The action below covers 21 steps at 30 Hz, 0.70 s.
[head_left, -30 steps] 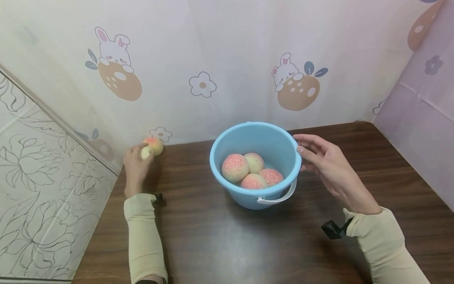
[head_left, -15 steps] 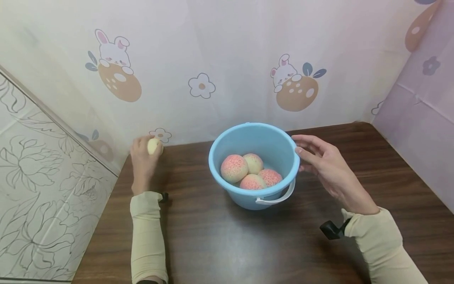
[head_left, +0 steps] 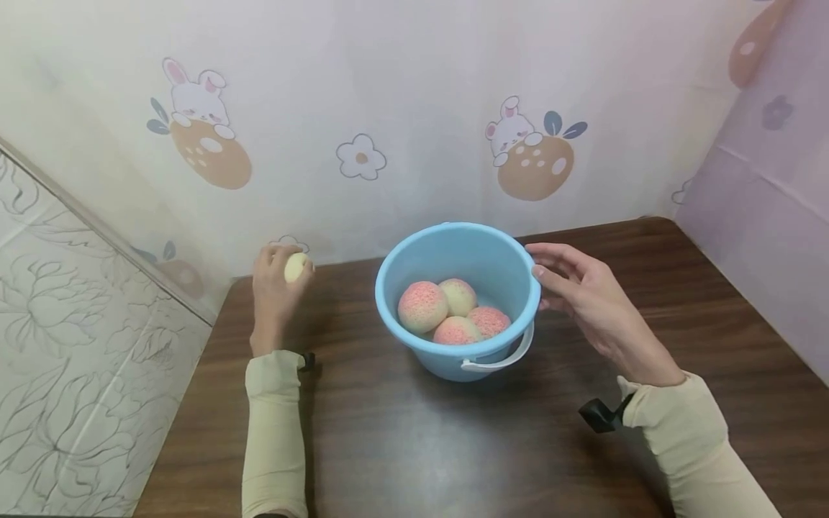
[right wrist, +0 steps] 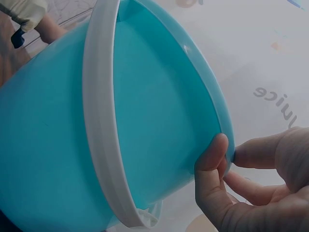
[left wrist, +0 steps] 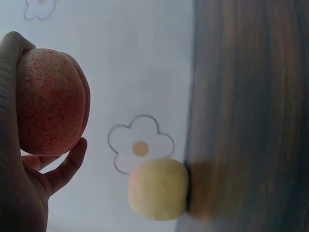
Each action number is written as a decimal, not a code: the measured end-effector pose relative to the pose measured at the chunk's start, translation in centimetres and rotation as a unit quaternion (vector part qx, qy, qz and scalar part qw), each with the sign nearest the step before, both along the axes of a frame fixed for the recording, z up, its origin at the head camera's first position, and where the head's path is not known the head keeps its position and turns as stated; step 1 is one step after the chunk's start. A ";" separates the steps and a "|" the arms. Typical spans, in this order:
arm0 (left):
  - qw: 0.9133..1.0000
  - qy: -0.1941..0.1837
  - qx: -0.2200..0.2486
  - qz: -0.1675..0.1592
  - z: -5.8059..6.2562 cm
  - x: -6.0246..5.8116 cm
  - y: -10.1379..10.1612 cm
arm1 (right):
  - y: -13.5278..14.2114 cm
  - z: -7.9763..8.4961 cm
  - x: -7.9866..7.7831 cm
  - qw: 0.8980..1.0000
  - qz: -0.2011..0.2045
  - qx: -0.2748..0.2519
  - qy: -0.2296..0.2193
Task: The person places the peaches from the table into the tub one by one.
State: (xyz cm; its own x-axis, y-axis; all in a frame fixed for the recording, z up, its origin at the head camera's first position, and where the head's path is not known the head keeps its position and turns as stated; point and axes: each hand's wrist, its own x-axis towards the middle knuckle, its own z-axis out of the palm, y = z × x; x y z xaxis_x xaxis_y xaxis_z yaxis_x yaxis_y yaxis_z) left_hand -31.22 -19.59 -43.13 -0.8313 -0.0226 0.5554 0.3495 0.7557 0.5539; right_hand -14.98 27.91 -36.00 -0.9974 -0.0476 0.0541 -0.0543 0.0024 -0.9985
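Note:
My left hand (head_left: 275, 291) grips a peach (head_left: 296, 267), raised over the back left of the table. From the left wrist, its red-speckled side (left wrist: 50, 101) shows between thumb and fingers. Below it, a second peach (left wrist: 159, 188), pale yellow, sits against the wall; the left hand hides this one from the head camera. A light blue bucket (head_left: 430, 357) stands upright mid-table with several pink and cream peaches (head_left: 423, 306) inside. At its right side my right hand (head_left: 592, 306) pinches the rim (right wrist: 212, 87) between thumb and fingers.
The bucket's white handle (head_left: 501, 362) hangs down at its front right. A curtain (head_left: 414, 93) printed with rabbits and flowers borders the back of the dark wooden table (head_left: 388, 446). A flower-patterned panel (head_left: 71, 345) runs along the left edge.
My left hand has picked up the peach and carried it a little to the right. The right hand stays at the bucket's rim, and the bucket keeps its place.

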 end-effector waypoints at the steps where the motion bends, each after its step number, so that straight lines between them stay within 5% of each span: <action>1: 1.000 0.004 -0.001 -0.002 0.2 0.1 0.3 | 0.0 0.0 0.0 1.000 -0.002 0.007 0.001; 21: 0.991 0.067 -0.097 -0.061 5.3 3.2 5.0 | -0.2 0.0 0.1 1.000 -0.010 0.015 -0.002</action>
